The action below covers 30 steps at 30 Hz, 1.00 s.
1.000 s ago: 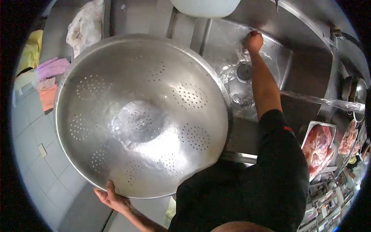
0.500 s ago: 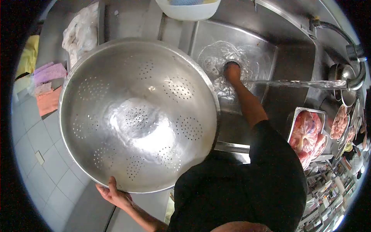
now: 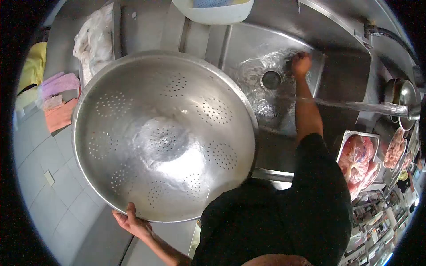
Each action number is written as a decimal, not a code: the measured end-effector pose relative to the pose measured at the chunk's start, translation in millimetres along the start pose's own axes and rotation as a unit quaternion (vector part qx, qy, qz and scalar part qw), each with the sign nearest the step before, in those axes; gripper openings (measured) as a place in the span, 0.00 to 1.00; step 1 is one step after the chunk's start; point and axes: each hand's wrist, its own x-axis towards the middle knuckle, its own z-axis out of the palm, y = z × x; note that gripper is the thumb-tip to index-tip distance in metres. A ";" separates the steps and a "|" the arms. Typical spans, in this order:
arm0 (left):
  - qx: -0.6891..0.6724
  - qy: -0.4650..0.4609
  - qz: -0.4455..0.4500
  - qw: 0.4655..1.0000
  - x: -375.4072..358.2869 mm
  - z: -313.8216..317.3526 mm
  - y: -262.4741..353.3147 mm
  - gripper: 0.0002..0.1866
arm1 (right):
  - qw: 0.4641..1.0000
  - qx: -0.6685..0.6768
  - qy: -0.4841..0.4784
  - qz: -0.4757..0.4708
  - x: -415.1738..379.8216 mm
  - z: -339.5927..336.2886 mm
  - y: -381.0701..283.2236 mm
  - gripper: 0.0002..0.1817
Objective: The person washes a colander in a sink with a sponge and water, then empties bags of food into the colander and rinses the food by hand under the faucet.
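My left hand (image 3: 134, 223) grips the near rim of a large stainless steel colander (image 3: 171, 104), thumb over the edge and fingers beneath. The colander tilts with its inside facing me, and no food shows in it. To the right, my right hand (image 3: 302, 65) is at the far side of the metal sink (image 3: 341, 75), above shallow rippling water. Its fingers look curled in, slightly blurred; what they hold, if anything, is hidden. Left of that hand lies the round dark drain (image 3: 271, 80). A stream of water (image 3: 355, 105) runs from the faucet (image 3: 413, 111) across my right forearm.
A white tub (image 3: 215, 13) stands beyond the sink. Bagged raw meat (image 3: 356, 157) sits in a metal tray at right, near metal bowls (image 3: 406, 93). A plastic-wrapped bundle (image 3: 95, 42) and colored cloths (image 3: 60, 88) are at left, above the tiled floor (image 3: 40, 186).
My right hand has moved from the drain to the far right of the sink, uncovering the drain. My left hand still holds the colander, which sits slightly further right in view.
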 end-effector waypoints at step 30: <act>-0.059 -0.340 0.117 0.931 96.5 30.0 -27.1 0.06 | 0.966 0.012 -0.186 0.179 -155.5 -351.1 -202.2 0.10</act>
